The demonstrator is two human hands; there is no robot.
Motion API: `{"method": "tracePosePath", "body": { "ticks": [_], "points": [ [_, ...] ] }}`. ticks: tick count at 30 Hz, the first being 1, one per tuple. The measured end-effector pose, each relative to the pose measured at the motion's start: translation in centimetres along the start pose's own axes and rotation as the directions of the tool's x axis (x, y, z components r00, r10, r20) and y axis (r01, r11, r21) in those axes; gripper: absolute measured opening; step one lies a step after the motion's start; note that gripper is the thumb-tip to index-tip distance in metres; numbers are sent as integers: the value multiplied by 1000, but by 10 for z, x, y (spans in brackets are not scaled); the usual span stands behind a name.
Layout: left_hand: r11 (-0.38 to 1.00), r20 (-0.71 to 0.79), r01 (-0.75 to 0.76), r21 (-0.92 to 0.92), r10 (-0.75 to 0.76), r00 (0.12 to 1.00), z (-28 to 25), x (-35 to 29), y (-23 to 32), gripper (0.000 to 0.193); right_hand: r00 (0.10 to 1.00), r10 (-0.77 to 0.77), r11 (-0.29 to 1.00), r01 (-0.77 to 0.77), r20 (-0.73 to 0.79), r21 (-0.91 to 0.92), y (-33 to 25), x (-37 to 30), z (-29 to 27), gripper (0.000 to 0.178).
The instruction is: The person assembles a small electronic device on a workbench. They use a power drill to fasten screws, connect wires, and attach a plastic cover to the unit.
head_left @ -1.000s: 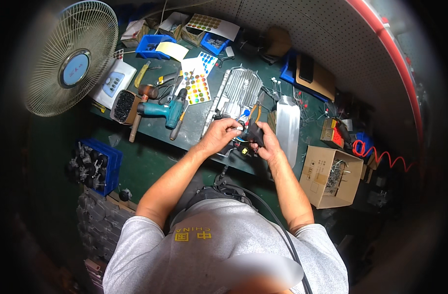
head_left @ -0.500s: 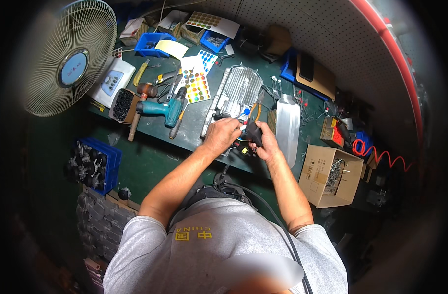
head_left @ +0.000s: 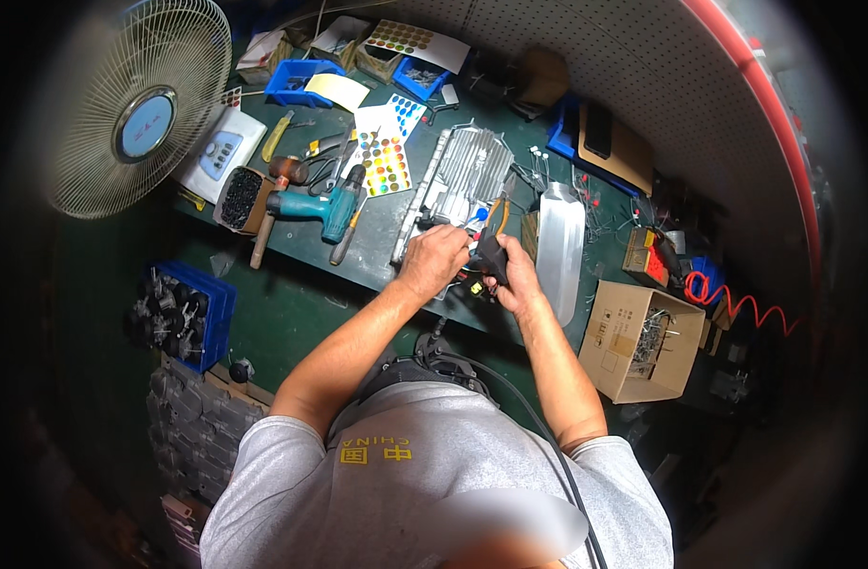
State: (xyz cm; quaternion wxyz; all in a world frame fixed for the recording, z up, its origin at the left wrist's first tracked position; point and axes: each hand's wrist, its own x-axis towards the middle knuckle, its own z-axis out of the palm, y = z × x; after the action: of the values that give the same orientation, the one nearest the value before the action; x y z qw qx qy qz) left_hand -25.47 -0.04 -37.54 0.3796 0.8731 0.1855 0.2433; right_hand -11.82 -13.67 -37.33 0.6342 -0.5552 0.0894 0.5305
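My right hand (head_left: 517, 278) is closed around a dark, blocky black piece (head_left: 492, 254); orange-yellow strips extend from its far end, and I cannot tell its exact kind. Beside it, my left hand (head_left: 436, 261) has its fingers pinched together close to the black piece, with whatever is between them hidden. Just beyond both hands lies a finned silver metal housing (head_left: 472, 163), with a blue round part (head_left: 481, 215) near its close end. A small yellow part (head_left: 477, 287) and thin wires show below the fingers.
A teal cordless drill (head_left: 322, 207), a mallet (head_left: 263, 237) and sticker sheets (head_left: 384, 161) lie to the left. A silver metal panel (head_left: 559, 256) stands right of my hands. A cardboard box (head_left: 600, 346) sits at the right edge, and a fan (head_left: 147, 123) at far left.
Both hands stay nearly in place. My left hand's fingers have shifted slightly against the black piece, and the whole view has moved a little.
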Motion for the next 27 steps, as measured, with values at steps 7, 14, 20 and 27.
{"method": "tracePosePath", "body": {
  "ticks": [7, 14, 20, 27],
  "points": [
    [965, 122, 192, -179, -172, 978, -11, -5, 13, 19, 992, -114, 987, 108, -46, -117, -2, -12, 13, 29],
    [646, 358, 524, -555, -382, 852, -36, -18, 14, 28, 828, -557, 647, 483, 67, -590, 9, -20, 21, 37],
    [259, 521, 728, -635, -551, 651, -61, -34, 36, 25, 718, -643, 431, 627, 266, -649, 14, -42, 41, 29],
    [261, 509, 704, -660, -535, 675, -66, -42, 18, 13, 409, -775, -122, 651, 482, -749, 1, -67, 34, 50]
  ]
}}
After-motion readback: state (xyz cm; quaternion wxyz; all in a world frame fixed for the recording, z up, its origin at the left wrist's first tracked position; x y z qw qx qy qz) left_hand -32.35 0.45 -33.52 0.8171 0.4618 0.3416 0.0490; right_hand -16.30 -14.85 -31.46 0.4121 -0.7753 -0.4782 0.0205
